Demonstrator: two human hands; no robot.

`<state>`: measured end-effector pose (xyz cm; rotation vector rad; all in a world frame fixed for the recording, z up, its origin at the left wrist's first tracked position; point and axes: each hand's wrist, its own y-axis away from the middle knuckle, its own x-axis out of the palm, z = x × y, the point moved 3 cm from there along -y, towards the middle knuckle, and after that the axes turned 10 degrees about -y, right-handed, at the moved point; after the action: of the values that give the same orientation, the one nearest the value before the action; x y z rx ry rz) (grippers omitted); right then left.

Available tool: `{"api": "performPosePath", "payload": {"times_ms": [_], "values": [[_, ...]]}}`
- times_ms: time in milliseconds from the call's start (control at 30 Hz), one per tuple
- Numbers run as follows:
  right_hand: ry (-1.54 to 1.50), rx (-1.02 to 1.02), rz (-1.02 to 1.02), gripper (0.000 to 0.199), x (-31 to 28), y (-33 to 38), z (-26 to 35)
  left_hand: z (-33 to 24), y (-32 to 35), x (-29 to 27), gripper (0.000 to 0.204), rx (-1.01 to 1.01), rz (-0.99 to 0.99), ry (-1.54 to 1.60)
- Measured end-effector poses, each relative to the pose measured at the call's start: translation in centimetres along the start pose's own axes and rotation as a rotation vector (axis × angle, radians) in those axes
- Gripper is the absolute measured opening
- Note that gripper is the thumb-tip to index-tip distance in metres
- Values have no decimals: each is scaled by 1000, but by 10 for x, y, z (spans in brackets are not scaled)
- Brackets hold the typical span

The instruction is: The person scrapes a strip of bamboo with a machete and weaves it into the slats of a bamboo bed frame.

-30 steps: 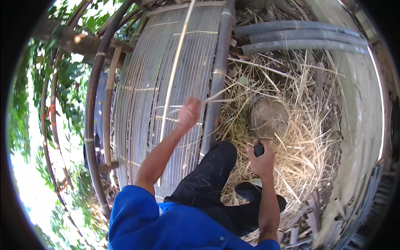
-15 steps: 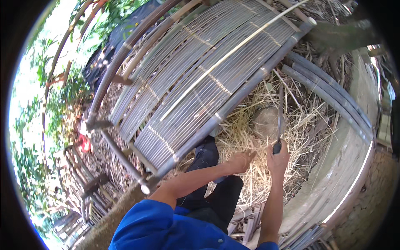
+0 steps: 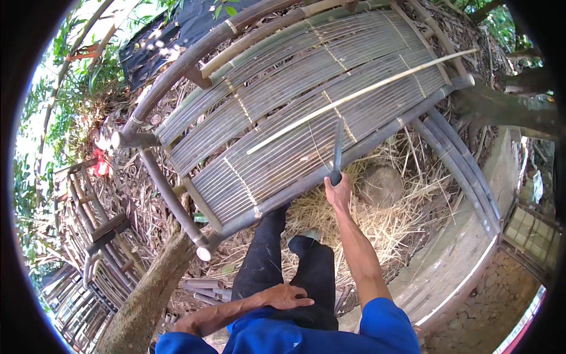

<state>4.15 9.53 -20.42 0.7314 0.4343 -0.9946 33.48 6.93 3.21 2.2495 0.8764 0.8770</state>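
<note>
My right hand [image 3: 338, 193] grips the black handle of a long-bladed knife [image 3: 338, 144]. Its blade points away from me over the front rail of a slatted bamboo bench [image 3: 283, 150]. A thin curved sliver [image 3: 314, 141] shows just left of the blade. My left hand [image 3: 289, 297] lies against my dark trousers at the thigh, fingers partly spread and holding nothing. Across the bench seat rests a long pale bamboo strip [image 3: 359, 94], its far end sticking out past the seat's right side.
Below the bench, pale shavings [image 3: 377, 227] surround a round wooden block [image 3: 382, 186]. Dark split bamboo poles [image 3: 457, 162] lean at the right, beside a concrete ledge [image 3: 448, 271]. A tree trunk [image 3: 144, 295] and more bamboo furniture [image 3: 97, 218] stand at the left.
My right hand has moved left with the knife, from above the shavings to the bench's front rail. My left hand has drawn back from the shavings to my thigh. The view has shifted.
</note>
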Motion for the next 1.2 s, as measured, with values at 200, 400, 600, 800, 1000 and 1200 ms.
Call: {"api": "performPosePath", "payload": {"times_ms": [200,400,600,800,1000,1200], "values": [[52,20,64,71,60,-45,65,28,17,-21,69,-108,-171,163],[140,122,58,67,72,-77,52,27,18,-15,65,37,-145,373],[261,-41,366,53,54,-65,89,-15,34,-40,53,58,-132,442],[316,-43,496,44,14,-40,116,-80,31,-52,58,200,-136,252],[301,19,990,36,-22,37,177,-121,40,-77,56,317,-206,329],[59,415,1823,37,-120,116,231,-33,103,-137,38,589,-30,882]]}}
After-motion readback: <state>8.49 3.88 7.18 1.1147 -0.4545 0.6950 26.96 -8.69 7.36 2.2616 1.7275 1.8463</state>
